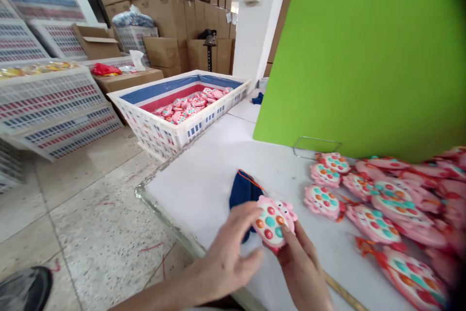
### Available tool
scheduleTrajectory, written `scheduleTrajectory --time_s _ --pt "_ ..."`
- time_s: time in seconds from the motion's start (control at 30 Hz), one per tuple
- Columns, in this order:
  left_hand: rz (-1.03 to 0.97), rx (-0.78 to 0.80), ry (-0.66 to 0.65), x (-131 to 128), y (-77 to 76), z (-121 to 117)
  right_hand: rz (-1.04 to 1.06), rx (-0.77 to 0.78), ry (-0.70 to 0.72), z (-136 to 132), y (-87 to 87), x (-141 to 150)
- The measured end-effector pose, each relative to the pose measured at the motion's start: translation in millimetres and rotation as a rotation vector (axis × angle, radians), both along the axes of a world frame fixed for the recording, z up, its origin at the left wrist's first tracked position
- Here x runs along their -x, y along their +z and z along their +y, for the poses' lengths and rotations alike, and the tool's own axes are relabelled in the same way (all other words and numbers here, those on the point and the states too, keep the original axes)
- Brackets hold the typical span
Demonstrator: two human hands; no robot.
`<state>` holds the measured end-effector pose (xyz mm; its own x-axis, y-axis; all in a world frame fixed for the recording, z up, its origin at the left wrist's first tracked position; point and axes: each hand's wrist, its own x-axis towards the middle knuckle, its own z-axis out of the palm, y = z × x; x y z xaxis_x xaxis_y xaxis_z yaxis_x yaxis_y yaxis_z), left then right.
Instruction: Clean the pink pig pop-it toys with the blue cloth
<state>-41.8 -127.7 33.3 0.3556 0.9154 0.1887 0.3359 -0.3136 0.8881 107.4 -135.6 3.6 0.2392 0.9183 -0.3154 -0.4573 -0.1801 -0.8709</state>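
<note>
Looks like a two-handed turn-and-check on a pink toy, held up over the near-left edge of the counter, dotted face up. Decent grip already: right hand pinching the toy, thumb on the front near the lower dots, fingers tucked behind. Left hand loosely open, fingertips right by the toy's left rim, thumb hanging free. Touching or just hovering there? Can't tell.

For doing this well, would keep that right pinch light and near the rim, clear of the dots. Steady the other side with the left fingertips before any turning. Stay over the counter too, not past that edge, in case of a slip. And watch the orange cord on the dark blue cloth just behind the toy; easy to snag, probably.

Now the murky bits. Back of the toy: hidden. Right fingertips: mostly behind it. Far end of the cord: lost near the toy, so no idea if attached. Cloth partly covered by the left hand and toy. Pile of similar toys blurry and cut off at the right, brown strip cut off at the bottom.
</note>
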Motion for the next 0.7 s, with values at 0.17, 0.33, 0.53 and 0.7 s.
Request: scheduleTrajectory --time_s 0.17,0.33,0.53,0.7 --pt "-0.358 0.502 0.117 8.4 -10.5 19.2 0.107 0.002 -0.006 -0.7 10.5 -10.2" --pt "-0.431 0.556 -0.049 -12.6 -9.2 24.0 0.056 0.021 0.078 -3.5 0.9 -11.5" --pt "-0.503 0.554 -0.040 -19.0 -13.5 20.9 -0.149 0.079 0.097 -9.7 -17.8 -27.3" --pt "-0.492 0.584 -0.038 -22.1 -14.6 25.6 -0.253 -0.023 0.146 -12.5 -7.0 -25.5"
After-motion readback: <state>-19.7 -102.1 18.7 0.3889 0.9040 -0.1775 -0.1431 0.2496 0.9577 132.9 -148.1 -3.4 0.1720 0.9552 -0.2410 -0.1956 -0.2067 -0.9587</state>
